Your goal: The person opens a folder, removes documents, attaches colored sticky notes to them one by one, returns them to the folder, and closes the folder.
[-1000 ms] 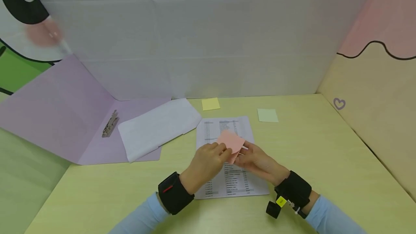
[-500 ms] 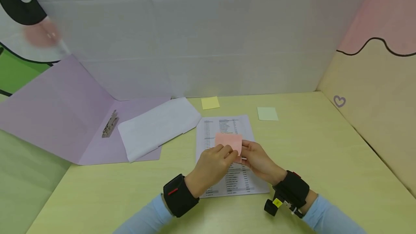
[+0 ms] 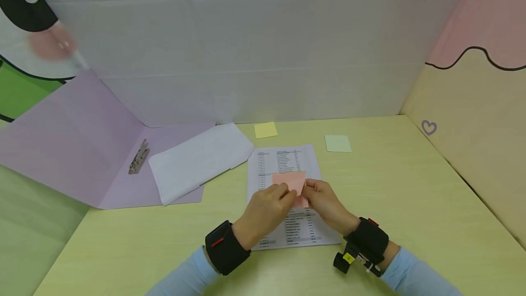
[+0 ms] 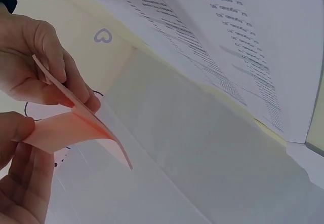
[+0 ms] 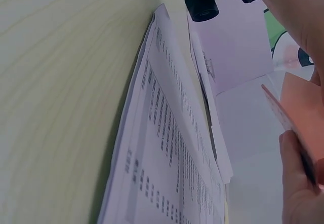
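Over the printed sheets [image 3: 296, 236], both hands hold a pink sticky note pad [image 3: 302, 202] raised off the table. My left hand [image 3: 267, 209] pinches the lower edge of the top sticky note [image 4: 58, 130], which bends away from the pad while its far part still meets it. On the other side, my right hand [image 3: 326, 207] grips the pad between thumb and fingers. The right wrist view shows the pad's thin edge [image 5: 283, 115] by the right thumb, with the lifted note behind it.
An open purple folder [image 3: 119, 191] with a metal clip [image 3: 139, 156] lies at the left, a stack of white paper [image 3: 201, 159] partly on it. Further back are a yellow sticky note [image 3: 265, 130] and a pale green one [image 3: 338, 144]. Walls enclose the table's back and sides.
The pink pad has turned from a slant to nearly square with the printed sheets. My left hand has shifted slightly right, and the note's lower edge now stands lifted off the pad.
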Action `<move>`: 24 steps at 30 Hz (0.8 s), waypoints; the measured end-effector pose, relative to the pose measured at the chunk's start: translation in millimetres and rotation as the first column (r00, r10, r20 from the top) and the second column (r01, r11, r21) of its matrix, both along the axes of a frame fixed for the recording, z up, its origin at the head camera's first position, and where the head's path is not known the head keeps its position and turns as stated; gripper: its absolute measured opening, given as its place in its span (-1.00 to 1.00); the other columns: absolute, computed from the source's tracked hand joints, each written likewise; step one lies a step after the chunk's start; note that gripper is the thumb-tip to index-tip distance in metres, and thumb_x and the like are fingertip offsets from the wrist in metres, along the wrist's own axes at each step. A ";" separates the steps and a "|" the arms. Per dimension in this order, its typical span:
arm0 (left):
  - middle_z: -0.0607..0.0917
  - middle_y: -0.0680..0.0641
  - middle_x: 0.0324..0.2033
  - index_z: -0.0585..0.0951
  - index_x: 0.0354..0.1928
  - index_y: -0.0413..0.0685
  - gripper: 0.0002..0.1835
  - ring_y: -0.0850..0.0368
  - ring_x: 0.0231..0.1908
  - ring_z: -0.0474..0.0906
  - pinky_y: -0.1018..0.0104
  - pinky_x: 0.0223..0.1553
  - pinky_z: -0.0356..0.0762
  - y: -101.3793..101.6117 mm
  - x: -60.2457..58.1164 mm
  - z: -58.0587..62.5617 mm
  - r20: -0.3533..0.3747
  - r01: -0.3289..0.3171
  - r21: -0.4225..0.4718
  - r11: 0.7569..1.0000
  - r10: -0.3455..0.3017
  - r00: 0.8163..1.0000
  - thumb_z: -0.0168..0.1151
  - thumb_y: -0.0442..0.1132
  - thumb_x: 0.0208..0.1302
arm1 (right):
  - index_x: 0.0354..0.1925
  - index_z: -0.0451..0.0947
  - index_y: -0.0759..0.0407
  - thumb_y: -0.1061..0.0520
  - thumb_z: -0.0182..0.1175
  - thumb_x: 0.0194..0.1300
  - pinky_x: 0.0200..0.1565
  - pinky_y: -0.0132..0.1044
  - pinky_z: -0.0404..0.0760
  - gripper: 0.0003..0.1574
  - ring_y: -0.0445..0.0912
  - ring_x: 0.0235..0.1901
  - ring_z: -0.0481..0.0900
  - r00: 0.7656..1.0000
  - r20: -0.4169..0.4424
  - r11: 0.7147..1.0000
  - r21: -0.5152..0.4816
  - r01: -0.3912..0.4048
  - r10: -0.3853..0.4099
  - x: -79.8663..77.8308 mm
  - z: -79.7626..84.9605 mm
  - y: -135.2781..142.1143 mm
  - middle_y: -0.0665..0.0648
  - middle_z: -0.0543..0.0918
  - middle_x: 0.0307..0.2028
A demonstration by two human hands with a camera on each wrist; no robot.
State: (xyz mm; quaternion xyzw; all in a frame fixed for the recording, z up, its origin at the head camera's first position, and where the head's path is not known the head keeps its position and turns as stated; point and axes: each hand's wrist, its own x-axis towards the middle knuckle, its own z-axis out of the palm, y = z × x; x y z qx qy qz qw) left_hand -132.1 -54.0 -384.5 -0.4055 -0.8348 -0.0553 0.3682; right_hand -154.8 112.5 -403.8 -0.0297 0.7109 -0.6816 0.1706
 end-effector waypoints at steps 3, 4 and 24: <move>0.47 0.06 -0.61 0.66 -0.43 -0.07 -0.96 0.30 -0.65 0.34 0.58 -0.65 0.27 -1.0 -0.2 0.7 -0.023 0.002 0.009 1.000 -0.002 1.000 0.35 -0.32 0.03 | 0.13 0.41 0.33 0.17 -0.10 0.39 -0.23 -0.39 0.51 -0.57 -0.15 -0.29 0.55 1.000 0.009 1.000 -0.001 0.001 -0.001 -0.1 0.1 -0.1 0.22 0.60 -0.05; 0.46 0.06 -0.62 0.66 -0.44 -0.07 -0.96 0.29 -0.66 0.34 0.58 -0.66 0.26 -1.4 -0.1 0.9 -0.026 0.003 0.011 1.000 -0.002 1.000 0.34 -0.33 0.03 | 0.13 0.42 0.32 0.16 -0.09 0.39 -0.23 -0.39 0.51 -0.57 -0.15 -0.29 0.54 1.000 0.013 1.000 0.000 0.000 0.000 -0.3 -0.1 -0.1 0.22 0.60 -0.05; 0.47 0.05 -0.63 0.65 -0.45 -0.09 -0.93 0.29 -0.70 0.34 0.58 -0.69 0.28 -8.8 1.2 6.2 -0.071 0.006 0.066 0.998 -0.001 0.997 0.23 -0.31 0.15 | 0.08 0.46 0.32 0.09 -0.07 0.39 -0.45 -0.36 0.25 -0.57 -0.17 -0.55 0.32 0.997 0.082 0.999 0.030 -0.015 0.013 -1.1 -3.0 2.3 -0.01 0.40 -0.58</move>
